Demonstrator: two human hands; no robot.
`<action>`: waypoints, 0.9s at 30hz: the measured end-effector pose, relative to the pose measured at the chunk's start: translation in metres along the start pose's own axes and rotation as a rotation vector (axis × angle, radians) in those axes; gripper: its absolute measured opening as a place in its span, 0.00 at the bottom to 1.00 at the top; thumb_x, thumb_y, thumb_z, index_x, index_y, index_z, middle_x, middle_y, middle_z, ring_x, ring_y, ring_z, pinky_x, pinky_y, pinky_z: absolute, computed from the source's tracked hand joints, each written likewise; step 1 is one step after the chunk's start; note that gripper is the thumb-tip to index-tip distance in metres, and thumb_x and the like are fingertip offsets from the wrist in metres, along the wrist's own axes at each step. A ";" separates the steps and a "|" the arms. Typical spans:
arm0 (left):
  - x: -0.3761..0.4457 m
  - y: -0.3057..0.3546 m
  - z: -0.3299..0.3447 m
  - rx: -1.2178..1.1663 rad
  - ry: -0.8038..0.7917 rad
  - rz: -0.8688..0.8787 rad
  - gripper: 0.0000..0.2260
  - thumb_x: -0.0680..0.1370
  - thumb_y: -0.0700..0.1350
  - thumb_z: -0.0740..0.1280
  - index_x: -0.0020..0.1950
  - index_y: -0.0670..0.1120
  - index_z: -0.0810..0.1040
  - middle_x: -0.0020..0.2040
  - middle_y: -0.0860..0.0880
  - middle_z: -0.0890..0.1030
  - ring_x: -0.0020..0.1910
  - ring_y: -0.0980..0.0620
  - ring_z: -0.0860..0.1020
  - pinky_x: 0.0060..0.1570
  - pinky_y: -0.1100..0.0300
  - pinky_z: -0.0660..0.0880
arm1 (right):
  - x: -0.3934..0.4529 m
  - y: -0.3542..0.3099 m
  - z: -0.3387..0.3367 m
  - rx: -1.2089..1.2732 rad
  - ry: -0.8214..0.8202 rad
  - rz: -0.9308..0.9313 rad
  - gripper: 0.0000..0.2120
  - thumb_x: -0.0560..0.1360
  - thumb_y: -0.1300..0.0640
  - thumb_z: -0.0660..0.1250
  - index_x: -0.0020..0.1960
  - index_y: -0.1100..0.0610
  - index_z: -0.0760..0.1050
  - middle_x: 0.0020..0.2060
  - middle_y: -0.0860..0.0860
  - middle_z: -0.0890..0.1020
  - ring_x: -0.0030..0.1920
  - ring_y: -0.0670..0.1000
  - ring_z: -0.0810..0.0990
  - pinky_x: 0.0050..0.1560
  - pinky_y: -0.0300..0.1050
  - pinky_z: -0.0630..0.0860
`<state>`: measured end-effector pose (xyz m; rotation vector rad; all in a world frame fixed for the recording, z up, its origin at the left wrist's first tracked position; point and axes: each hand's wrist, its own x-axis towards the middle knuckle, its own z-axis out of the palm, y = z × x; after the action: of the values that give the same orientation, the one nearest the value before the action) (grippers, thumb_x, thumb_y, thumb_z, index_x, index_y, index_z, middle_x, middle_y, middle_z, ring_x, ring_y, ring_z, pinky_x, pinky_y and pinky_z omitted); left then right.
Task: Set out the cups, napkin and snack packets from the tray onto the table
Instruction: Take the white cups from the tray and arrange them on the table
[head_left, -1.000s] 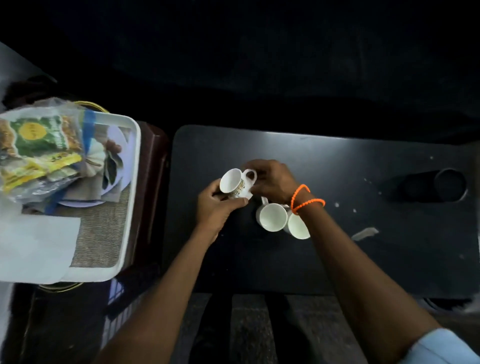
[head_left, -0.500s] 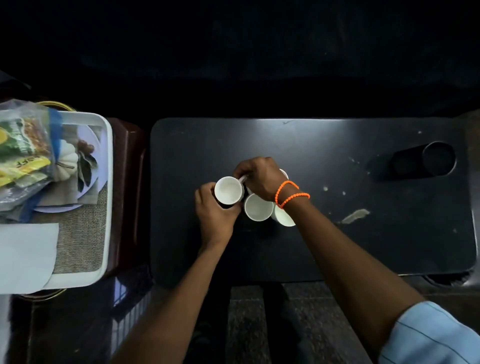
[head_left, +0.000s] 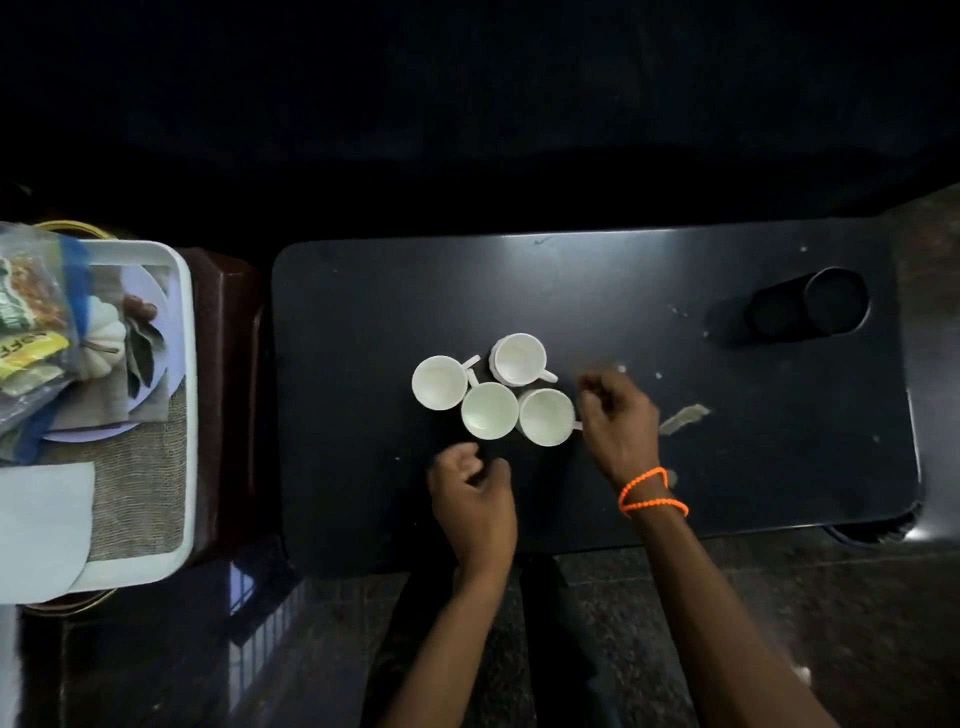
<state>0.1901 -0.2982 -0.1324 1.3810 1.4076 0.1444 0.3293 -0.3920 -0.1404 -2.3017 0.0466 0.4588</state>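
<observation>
Four white cups are seen upright on the black table (head_left: 727, 478), bunched close together near its middle. The left cup (head_left: 439, 382) is beside the front middle cup (head_left: 489, 410), and the front right cup (head_left: 546, 417) is just beside that one. The back cup (head_left: 519, 359) is placed behind them, with its handle pointed to the right.

The left hand (head_left: 475, 501) is held just in front of the cups — its fingers are loosely curled and nothing is held in it. The right hand (head_left: 618, 415) is kept just to the right of the front right cup, close by its handle; its fingers are loosely bent too, and nothing is gripped. An orange bead bracelet (head_left: 652, 492) is worn on the right wrist.

At the left, a white tray (head_left: 188, 395) is seen on a brown stand. The snack packets (head_left: 31, 332) (in a clear bag) are piled at its back corner, over a printed cloth napkin (head_left: 117, 358) — a white paper (head_left: 41, 525) is laid at the front. A black holder (head_left: 810, 307) is lying on the table's far right.
</observation>
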 end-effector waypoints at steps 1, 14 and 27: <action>-0.009 -0.002 0.008 -0.007 -0.110 -0.027 0.11 0.75 0.33 0.74 0.55 0.42 0.81 0.55 0.42 0.83 0.49 0.51 0.82 0.47 0.69 0.76 | -0.003 0.006 -0.001 -0.002 -0.015 -0.013 0.12 0.74 0.68 0.66 0.53 0.59 0.85 0.47 0.53 0.87 0.46 0.48 0.83 0.54 0.45 0.81; -0.035 0.001 0.048 -0.143 -0.244 -0.166 0.32 0.79 0.31 0.66 0.80 0.55 0.69 0.65 0.48 0.85 0.63 0.49 0.84 0.67 0.42 0.79 | 0.003 0.035 -0.008 0.092 -0.173 0.045 0.15 0.73 0.49 0.61 0.51 0.51 0.85 0.45 0.47 0.87 0.47 0.48 0.85 0.53 0.49 0.82; -0.070 0.003 0.080 -0.168 -0.312 -0.228 0.33 0.75 0.29 0.68 0.69 0.63 0.76 0.65 0.51 0.85 0.64 0.49 0.84 0.67 0.43 0.79 | -0.040 0.066 -0.044 0.355 -0.009 0.284 0.14 0.69 0.50 0.61 0.42 0.42 0.86 0.44 0.40 0.85 0.50 0.57 0.86 0.51 0.64 0.83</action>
<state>0.2299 -0.3964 -0.1208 1.0458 1.2489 -0.0975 0.2946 -0.4738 -0.1451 -1.9491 0.4212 0.5555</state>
